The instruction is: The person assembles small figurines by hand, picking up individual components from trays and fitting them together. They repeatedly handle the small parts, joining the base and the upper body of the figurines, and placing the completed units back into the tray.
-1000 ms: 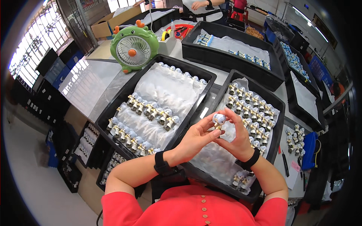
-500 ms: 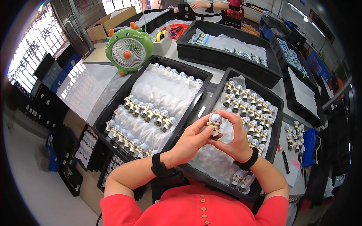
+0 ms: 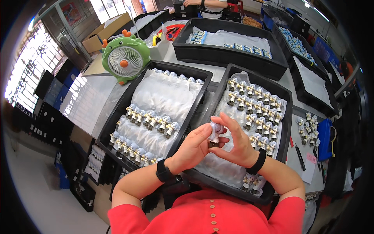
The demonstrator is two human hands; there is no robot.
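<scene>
Between my two hands is a small figurine [image 3: 215, 132] with pale lavender hair, a white outfit and a dark base. My left hand [image 3: 194, 145] closes round it from the left, thumb along its side. On the other side, my right hand [image 3: 237, 143] curves over with its fingers at the figurine's head and its thumb near the base. Both hands are above the right black tray [image 3: 289, 117], where rows of similar figurines [image 3: 260, 107] stand on white cloth. The left black tray [image 3: 102, 136] beside it bears more figurines [image 3: 150, 120] in rows.
A green fan [image 3: 125, 60] stands behind the left tray. Another black tray [image 3: 230, 58] with blue pieces lies further back. On the right are a black pen [image 3: 300, 156], loose figurines [image 3: 307, 130] and a blue bin [image 3: 324, 139]. A co-worker's arm [image 3: 212, 4] shows at the back.
The figurine has been turned: its front faced me before, and now mostly its hair and side show. My hands have shifted slightly left, and the whole view has moved a little.
</scene>
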